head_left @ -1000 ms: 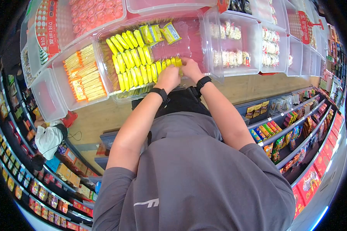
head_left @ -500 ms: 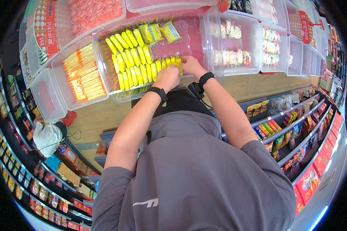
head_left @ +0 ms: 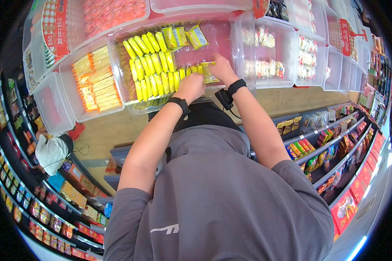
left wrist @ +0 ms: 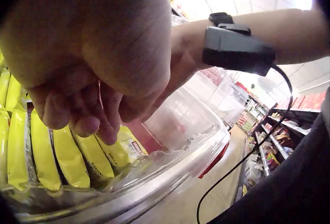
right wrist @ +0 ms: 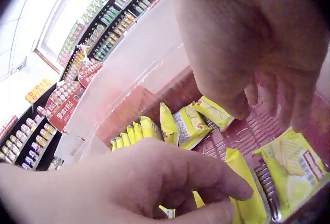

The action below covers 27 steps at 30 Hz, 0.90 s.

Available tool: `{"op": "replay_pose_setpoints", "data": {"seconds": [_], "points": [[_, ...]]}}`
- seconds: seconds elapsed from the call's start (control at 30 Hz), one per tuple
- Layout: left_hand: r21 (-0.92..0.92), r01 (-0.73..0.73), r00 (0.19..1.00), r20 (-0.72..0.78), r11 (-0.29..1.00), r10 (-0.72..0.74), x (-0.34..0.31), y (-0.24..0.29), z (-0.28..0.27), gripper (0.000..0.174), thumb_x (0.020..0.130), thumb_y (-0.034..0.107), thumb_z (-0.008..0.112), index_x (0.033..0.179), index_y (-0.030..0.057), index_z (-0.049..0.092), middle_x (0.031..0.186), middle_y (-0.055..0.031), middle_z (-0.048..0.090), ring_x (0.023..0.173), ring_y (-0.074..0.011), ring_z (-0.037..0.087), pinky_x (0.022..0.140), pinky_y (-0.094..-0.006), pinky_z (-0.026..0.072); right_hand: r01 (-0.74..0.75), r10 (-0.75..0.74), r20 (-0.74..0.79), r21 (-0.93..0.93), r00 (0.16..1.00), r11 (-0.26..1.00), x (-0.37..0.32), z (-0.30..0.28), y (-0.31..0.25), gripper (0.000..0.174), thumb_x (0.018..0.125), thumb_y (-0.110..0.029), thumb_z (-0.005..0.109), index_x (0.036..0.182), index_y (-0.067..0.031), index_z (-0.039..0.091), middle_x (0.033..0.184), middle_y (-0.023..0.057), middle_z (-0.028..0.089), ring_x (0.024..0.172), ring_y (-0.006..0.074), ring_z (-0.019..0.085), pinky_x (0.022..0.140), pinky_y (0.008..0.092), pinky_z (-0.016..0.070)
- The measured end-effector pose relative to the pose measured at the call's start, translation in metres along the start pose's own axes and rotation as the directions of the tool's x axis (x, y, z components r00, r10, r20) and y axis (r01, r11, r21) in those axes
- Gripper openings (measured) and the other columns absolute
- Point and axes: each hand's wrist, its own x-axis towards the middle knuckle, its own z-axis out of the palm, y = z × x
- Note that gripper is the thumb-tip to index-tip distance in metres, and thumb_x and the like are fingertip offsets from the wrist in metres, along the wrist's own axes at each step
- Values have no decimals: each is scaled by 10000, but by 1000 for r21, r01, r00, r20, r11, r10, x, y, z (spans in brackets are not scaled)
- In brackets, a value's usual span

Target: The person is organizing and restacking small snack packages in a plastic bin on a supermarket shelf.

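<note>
Rows of yellow packets (head_left: 152,63) stand in a clear plastic bin. My left hand (head_left: 191,88) is at the near row's right end; in the right wrist view its index finger and thumb touch a standing packet (right wrist: 251,203). Loosely bent fingers of the left hand (left wrist: 103,54) hang over the packets (left wrist: 67,157) in the left wrist view. My right hand (head_left: 224,71) is just right of it, over a flatter-lying packet (head_left: 210,73). Seen from the right wrist, the right hand (right wrist: 258,43) has relaxed fingers, tips close to that tilted packet (right wrist: 294,170).
Orange-wrapped sticks (head_left: 96,82) fill the bin on the left, and white-wrapped sweets (head_left: 263,68) lie in bins on the right. Two yellow packets (head_left: 197,37) lie flat at the back. Snack shelves (head_left: 318,148) stand on both sides; someone in a white top (head_left: 51,153) is at left.
My right hand has moved slightly away from the left and up, and a packet now shows lying flatter at the row's right end. The left hand has hardly moved.
</note>
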Motion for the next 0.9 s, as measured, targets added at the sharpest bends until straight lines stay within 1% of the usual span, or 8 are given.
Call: {"op": "replay_pose_setpoints", "data": {"seconds": [0.1,0.3,0.4,0.5,0.6,0.7,0.8,0.9], "points": [[-20,26,1000,-2,999,-26,-2,-1,-4,212,838,144,600,966,9,704,970,-225,681,921,-412,672,822,-509,549,-56,61,98,-50,993,997,17,8,5,334,787,-84,640,1081,73,615,982,353,664,1000,495,646,888,532,526],[-36,56,998,-3,998,-56,-1,-3,0,201,835,144,606,955,17,704,963,-227,679,913,-415,671,813,-514,547,-59,129,263,-258,956,964,22,35,31,360,791,-96,661,1120,42,616,1096,329,655,1067,485,637,921,520,528],[-25,37,999,-1,999,-37,-1,-3,0,191,834,141,606,940,7,692,963,-231,686,899,-416,683,789,-519,557,-26,105,197,-368,975,929,11,39,26,313,804,-107,666,1086,26,641,1152,291,639,1102,474,627,916,526,533],[-31,17,1000,-20,999,-18,-1,-3,1,202,835,137,603,971,4,673,966,-232,690,897,-417,689,778,-521,560,139,42,335,-498,941,856,6,43,27,258,810,-117,671,1033,13,665,1142,263,637,1093,468,629,904,530,539],[-35,32,999,-15,999,-32,-1,-3,1,231,834,128,601,1029,16,656,965,-234,685,908,-422,679,795,-522,552,54,55,256,-401,965,914,1,47,28,227,818,-134,665,1006,-7,683,1133,281,631,1044,469,642,892,533,537],[-43,45,999,15,998,-44,-3,-3,-1,250,835,122,597,1059,24,646,979,-239,685,923,-423,675,809,-522,548,57,-9,171,-275,985,960,4,50,45,272,836,-200,671,1042,-26,704,1104,261,675,1022,430,666,885,494,534],[-47,57,998,33,997,-55,-3,-4,0,253,840,123,592,1066,26,647,1000,-243,688,934,-421,676,813,-520,550,-55,94,230,-169,969,984,4,32,28,324,828,-226,686,1081,-26,712,1138,266,677,1035,411,675,899,463,541],[-41,69,997,27,997,-67,-3,-5,2,253,845,129,587,1068,26,649,998,-245,690,937,-420,677,813,-521,549,-200,238,312,-150,920,968,5,23,11,429,824,-251,694,1188,-24,687,1172,268,675,1090,380,673,935,434,534]]}}
